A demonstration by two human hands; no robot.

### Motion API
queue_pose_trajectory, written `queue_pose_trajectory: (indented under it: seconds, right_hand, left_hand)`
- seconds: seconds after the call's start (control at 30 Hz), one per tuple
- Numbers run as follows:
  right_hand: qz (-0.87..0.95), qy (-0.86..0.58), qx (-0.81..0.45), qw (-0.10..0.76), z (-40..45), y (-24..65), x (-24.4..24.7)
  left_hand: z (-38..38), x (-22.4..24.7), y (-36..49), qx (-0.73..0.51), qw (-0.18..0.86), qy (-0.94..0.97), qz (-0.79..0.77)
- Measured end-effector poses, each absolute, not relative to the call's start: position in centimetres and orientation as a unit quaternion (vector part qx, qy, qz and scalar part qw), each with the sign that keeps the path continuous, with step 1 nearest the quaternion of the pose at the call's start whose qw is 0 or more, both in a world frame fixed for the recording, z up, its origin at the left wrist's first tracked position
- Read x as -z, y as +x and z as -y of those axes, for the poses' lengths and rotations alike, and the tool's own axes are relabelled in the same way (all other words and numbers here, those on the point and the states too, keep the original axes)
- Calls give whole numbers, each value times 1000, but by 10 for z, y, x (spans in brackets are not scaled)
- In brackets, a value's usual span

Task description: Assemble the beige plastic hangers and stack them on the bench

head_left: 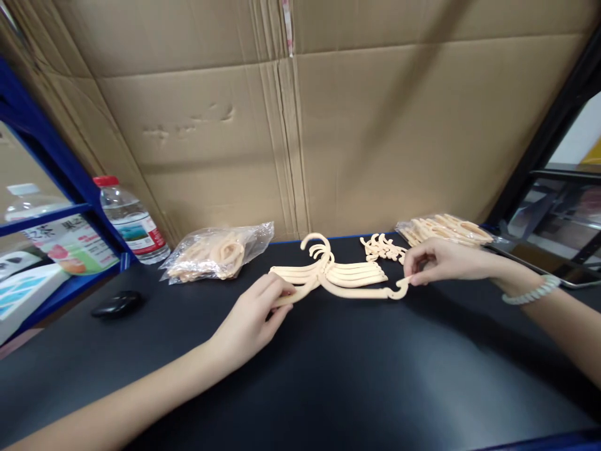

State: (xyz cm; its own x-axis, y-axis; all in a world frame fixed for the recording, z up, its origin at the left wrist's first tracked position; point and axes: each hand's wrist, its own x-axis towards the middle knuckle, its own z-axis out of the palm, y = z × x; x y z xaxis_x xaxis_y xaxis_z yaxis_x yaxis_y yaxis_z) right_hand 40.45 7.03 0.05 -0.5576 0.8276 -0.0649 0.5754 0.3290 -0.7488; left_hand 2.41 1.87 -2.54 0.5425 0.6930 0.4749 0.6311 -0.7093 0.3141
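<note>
Front hanger [354,293], centre of frame: the left hand [253,316] pinches one end; at the other, the right hand [432,262] pinches a small hook [400,291], its seating unclear. Steady support and straight alignment should help.

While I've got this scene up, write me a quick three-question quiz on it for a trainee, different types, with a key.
1. True or false: the left hand holds an arm of the front hanger.
2. What is the right hand holding?
A) a red-capped bottle
B) a small hook piece at the end of the hanger's other arm
C) a clear plastic bag
3. Fill in the blank: the mouse lying on the table is ____ in color.

Key: 1. True. 2. B. 3. Black.
</note>
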Motion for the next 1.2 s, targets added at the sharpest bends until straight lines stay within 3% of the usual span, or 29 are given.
queue_pose_trajectory:
  seconds: [0.17,0.47,0.87,0.97,1.07,1.2]
  right_hand:
    - [821,-435,-366,49,-68,406,2]
    - [810,-447,-377,-22,-65,408,-1]
    - [834,-472,-286,-13,-62,407,-1]
    - [876,-448,-169,64,-54,394,-4]
    - [911,-370,-112,144,-42,368,0]
    - [935,-308,-155,83,-37,338,12]
  left_hand:
    - [-8,28,18,-224,73,906,-351]
    - [-11,9,10,-135,112,934,-312]
    - [-29,24,3,-166,109,920,-338]
    - [-27,19,4,-176,82,917,-348]
    - [-25,14,9,-99,57,929,-351]
    - [-33,13,13,26,85,924,-373]
